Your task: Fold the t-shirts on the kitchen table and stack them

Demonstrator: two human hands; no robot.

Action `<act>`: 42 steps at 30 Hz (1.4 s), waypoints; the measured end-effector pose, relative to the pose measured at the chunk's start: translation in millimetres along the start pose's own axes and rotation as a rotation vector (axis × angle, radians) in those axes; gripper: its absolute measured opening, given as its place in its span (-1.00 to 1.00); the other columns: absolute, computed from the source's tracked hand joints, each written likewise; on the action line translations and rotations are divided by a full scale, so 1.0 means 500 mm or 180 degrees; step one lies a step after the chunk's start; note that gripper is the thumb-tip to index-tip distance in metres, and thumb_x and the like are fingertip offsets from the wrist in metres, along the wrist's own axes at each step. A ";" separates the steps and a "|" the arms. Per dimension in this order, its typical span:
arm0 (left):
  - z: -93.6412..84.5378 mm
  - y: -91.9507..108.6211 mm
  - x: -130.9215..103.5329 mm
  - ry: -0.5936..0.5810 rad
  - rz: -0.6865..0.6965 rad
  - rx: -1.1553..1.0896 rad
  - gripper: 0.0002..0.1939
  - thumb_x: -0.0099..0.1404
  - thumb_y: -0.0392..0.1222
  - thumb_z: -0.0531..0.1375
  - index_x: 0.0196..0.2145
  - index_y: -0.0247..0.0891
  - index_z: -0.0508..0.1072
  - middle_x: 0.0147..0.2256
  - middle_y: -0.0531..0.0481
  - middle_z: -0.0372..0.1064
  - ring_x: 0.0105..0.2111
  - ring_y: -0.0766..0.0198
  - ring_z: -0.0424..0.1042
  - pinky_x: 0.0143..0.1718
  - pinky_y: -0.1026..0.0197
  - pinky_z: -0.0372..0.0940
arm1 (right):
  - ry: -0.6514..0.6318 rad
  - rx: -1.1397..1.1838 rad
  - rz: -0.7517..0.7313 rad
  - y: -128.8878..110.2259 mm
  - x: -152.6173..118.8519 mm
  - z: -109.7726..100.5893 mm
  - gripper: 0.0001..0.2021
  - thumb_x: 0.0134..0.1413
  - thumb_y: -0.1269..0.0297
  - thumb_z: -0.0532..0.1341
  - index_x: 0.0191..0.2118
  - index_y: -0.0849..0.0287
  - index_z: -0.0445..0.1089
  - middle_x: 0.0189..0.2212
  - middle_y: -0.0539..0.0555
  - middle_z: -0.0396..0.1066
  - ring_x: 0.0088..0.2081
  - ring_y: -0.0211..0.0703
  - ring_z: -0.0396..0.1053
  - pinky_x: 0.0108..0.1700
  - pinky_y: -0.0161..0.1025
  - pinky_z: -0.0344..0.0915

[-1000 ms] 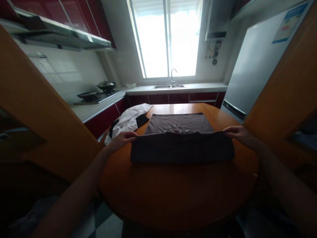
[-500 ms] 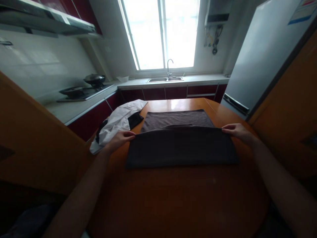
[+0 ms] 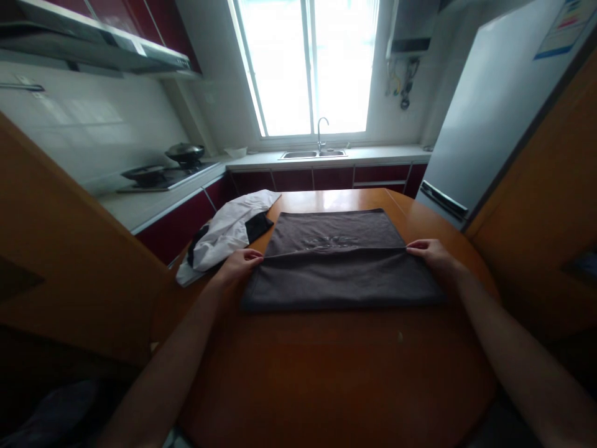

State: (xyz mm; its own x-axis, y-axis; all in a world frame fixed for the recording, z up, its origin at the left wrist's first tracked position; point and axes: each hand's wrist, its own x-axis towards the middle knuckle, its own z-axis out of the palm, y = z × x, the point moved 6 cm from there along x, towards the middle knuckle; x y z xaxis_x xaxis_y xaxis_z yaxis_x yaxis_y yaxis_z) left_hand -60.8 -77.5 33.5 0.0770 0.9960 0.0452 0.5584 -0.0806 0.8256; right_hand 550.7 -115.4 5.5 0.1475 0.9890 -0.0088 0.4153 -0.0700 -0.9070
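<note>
A dark grey cloth lies spread on the wooden table, its near part folded over in a band. Pinched in my left hand is the left end of the fold's upper edge. My right hand pinches the same edge at its right end, so it runs fairly straight between both hands. Beyond that edge, the cloth's far part lies flat and bears a pale pattern near the middle. Whether the garment is a shirt or some other piece cannot be made out. Both hands' remaining fingers are curled in.
A white garment with black parts lies heaped at the table's left edge. The round wooden table has a counter with a sink behind it. Pans stand on the stove at left; a fridge is at right.
Both hands have come slightly inward and the held edge has dropped lower onto the cloth. The pale pattern, hidden behind the raised edge before, now shows. The camera view has shifted a little.
</note>
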 end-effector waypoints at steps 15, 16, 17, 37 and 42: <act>0.010 -0.037 0.028 0.0451 0.0233 0.0463 -0.45 0.11 0.20 0.31 -0.13 -0.32 0.60 -0.17 -0.22 0.58 -0.17 -0.03 0.55 -0.14 0.08 0.42 | 0.0214 -0.0525 -0.0371 0.016 0.041 0.001 -0.69 -0.11 0.04 0.39 -0.32 0.17 0.56 -0.34 0.15 0.58 -0.28 0.00 0.50 -0.19 -0.12 0.43; 0.007 -0.020 0.026 0.0536 0.0342 0.0638 -0.43 0.15 0.18 0.28 -0.06 -0.33 0.57 -0.11 -0.23 0.56 -0.13 -0.04 0.54 -0.09 0.05 0.42 | 0.0358 -0.0710 -0.0454 0.009 0.043 -0.004 -0.69 -0.08 0.04 0.37 -0.28 0.17 0.56 -0.30 0.17 0.58 -0.25 0.03 0.50 -0.15 -0.09 0.43; 0.008 0.005 0.022 0.0642 0.0528 0.0811 -0.42 0.19 0.16 0.25 0.00 -0.34 0.54 -0.04 -0.25 0.53 -0.07 -0.05 0.52 -0.02 0.02 0.39 | 0.0552 -0.0926 -0.0556 -0.003 0.041 -0.008 -0.68 -0.03 0.04 0.35 -0.23 0.17 0.56 -0.25 0.20 0.57 -0.21 0.06 0.50 -0.10 -0.05 0.43; 0.333 0.207 -0.112 -0.0586 0.1459 0.2549 -0.38 0.49 0.24 -0.11 0.39 0.00 0.12 0.42 -0.06 -0.07 0.42 -0.05 -0.13 0.34 -0.32 -0.09 | -0.0328 -0.2736 -0.1136 -0.193 -0.134 0.370 -0.32 0.41 -0.11 -0.21 0.45 0.20 -0.03 0.47 0.21 -0.20 0.47 0.00 -0.31 0.39 0.22 -0.24; 0.359 0.182 -0.087 -0.0578 0.1194 0.2564 -0.37 0.48 0.25 -0.10 0.38 -0.01 0.15 0.43 -0.07 -0.09 0.42 -0.09 -0.13 0.33 -0.33 -0.09 | -0.0194 -0.2795 -0.0543 -0.159 -0.112 0.361 -0.33 0.40 -0.07 -0.14 0.45 0.23 -0.04 0.47 0.25 -0.24 0.47 0.07 -0.31 0.38 0.28 -0.27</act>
State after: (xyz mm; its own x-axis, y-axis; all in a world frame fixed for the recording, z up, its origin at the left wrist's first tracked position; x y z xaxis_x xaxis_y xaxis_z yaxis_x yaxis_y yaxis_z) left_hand 134.9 -135.2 5.5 0.4613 0.8830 0.0860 0.8739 -0.4690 0.1280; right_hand 347.3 -141.5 2.1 -0.0168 0.9985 0.0517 0.9680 0.0292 -0.2491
